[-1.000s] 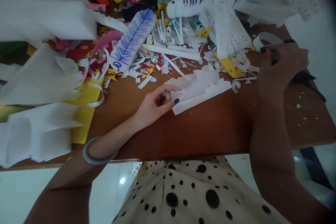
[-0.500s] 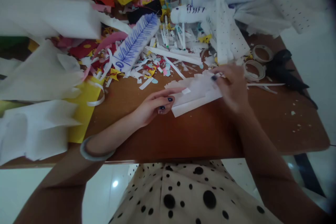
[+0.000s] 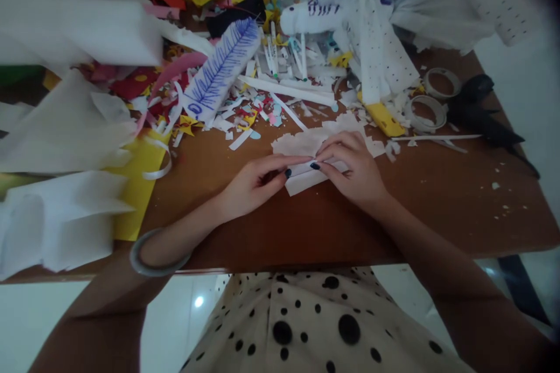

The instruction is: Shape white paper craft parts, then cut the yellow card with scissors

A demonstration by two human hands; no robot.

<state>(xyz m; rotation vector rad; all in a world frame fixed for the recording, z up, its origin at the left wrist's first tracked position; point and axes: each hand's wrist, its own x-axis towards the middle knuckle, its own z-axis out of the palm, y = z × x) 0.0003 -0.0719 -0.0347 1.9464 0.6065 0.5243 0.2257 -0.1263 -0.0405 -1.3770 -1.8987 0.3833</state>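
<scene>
A white sheet of paper (image 3: pixel 301 143) with ragged, torn edges lies on the table in front of me. Over its near part, my left hand (image 3: pixel 249 186) pinches the left end of a small white paper strip (image 3: pixel 301 168) between thumb and index finger. From the other side, my right hand (image 3: pixel 354 172) has its thumb and fingertips closed on the strip's right end. Both hands' fingertips nearly meet, and the right hand covers part of the sheet. A straight-edged flap (image 3: pixel 300 184) of white paper shows below the strip.
Paper scraps (image 3: pixel 258 108) cover the back of the table, with a white paper shape with blue pen lines (image 3: pixel 225 67) on them. Tape rolls (image 3: pixel 426 113) and a black object (image 3: pixel 485 116) lie right. Yellow paper (image 3: pixel 140 186) and white sheets (image 3: pixel 56 221) are left.
My right hand has moved left and down from the sheet's right side to meet the left hand at the small strip. A yellow piece behind it now shows.
</scene>
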